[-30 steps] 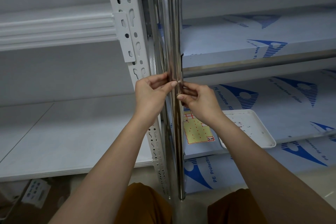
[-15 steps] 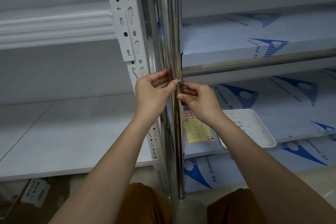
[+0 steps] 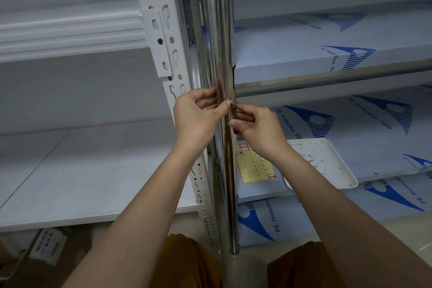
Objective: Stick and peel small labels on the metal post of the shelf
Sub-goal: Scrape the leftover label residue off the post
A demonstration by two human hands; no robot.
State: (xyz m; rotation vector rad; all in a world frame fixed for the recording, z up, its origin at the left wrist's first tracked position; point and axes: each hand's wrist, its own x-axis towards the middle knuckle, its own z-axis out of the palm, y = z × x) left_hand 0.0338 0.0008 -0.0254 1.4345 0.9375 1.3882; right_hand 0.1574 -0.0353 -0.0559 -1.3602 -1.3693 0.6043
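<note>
barely shifted since a second ago, both at the same height on the chrome shelf post (image 3: 219, 30). left hand (image 3: 196, 119) curled, thumb and forefinger pinching a tiny white label (image 3: 229, 102) against the post. right hand (image 3: 254, 126) curled, fingertips at that label. sticker sheet (image 3: 254, 166) flat on lower shelf beside white tray (image 3: 327, 161).

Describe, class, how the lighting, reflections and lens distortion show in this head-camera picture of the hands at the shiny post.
Head view: soft, even light, no hard shadows; the metal post mirrors the left hand and right hand as a brownish streak; wide-angle bending tilts the white slotted upright and curves the shelf edges; the small label at the fingertips is too tiny to read.
</note>
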